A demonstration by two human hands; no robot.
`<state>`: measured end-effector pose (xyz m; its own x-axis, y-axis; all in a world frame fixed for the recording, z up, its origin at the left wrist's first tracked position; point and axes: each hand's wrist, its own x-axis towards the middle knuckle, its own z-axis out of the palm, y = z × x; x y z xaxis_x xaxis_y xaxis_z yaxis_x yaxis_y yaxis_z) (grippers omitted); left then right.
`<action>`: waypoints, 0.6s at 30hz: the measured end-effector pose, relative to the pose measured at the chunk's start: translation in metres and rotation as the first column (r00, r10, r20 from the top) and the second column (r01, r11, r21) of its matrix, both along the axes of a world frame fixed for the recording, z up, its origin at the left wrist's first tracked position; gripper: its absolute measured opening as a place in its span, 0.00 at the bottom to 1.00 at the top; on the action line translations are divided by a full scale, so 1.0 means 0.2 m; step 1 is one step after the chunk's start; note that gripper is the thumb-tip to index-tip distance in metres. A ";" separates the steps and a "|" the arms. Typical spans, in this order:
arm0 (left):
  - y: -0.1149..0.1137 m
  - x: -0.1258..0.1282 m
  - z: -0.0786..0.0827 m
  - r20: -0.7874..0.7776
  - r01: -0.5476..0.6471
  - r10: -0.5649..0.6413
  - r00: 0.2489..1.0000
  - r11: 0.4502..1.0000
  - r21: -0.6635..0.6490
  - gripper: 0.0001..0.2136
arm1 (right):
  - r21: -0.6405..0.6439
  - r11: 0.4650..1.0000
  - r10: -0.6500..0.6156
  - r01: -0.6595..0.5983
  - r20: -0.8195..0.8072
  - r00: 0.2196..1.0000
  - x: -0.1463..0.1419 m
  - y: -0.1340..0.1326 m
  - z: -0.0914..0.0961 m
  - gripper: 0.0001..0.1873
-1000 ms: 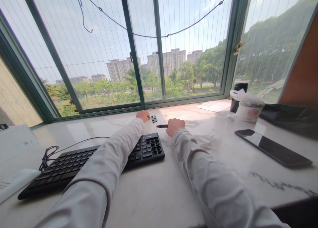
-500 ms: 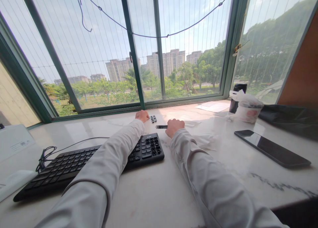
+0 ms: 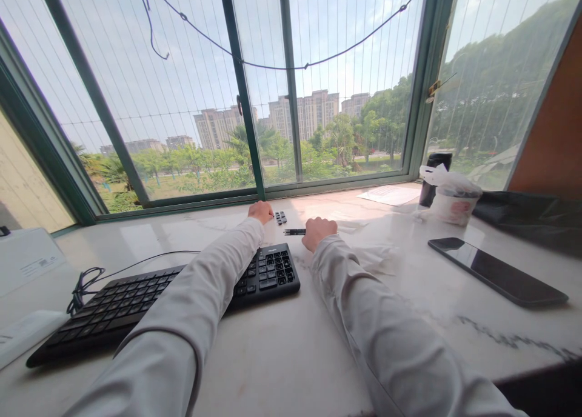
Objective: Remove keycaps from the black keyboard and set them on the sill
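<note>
My left hand (image 3: 260, 211) rests on the counter beyond the keyboard, fingers curled together. What it pinches, if anything, is hidden. Just right of it lies a small cluster of loose black keycaps (image 3: 280, 217). My right hand (image 3: 319, 233) is closed around a slim black pen-like tool (image 3: 294, 231), whose tip points left, below the keycaps. A black keyboard (image 3: 268, 277) lies slanted on the counter, its middle covered by my left forearm. Several keys at the right end of its number pad look like bare, hollow sockets.
A phone (image 3: 495, 271) lies on the marble counter (image 3: 291, 356) at the right. Behind it stand a bagged tub (image 3: 454, 202) and a black bottle (image 3: 427, 190). Clear plastic (image 3: 375, 258) lies beside my right wrist. A coiled cable (image 3: 82, 290) and white box (image 3: 31, 259) are left.
</note>
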<state>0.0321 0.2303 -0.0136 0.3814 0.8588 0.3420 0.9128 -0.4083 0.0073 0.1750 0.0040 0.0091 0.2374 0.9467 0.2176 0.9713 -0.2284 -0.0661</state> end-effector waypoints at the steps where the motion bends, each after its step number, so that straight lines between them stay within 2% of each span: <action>1: 0.00 0.00 0.00 -0.001 0.000 0.000 1.000 1.000 -0.001 0.09 | -0.003 1.000 -0.002 0.002 -0.002 1.000 0.00 0.00 0.00 0.13; 18: -0.05 0.01 0.03 -0.022 -0.006 0.005 1.000 1.000 -0.016 0.10 | -0.026 1.000 -0.002 0.001 -0.008 1.000 0.00 0.00 0.01 0.14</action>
<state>0.0333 0.2207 -0.0079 0.3841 0.8661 0.3199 0.9150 -0.4034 -0.0066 0.1743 0.0040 0.0103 0.2405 0.9517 0.1910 0.9704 -0.2316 -0.0680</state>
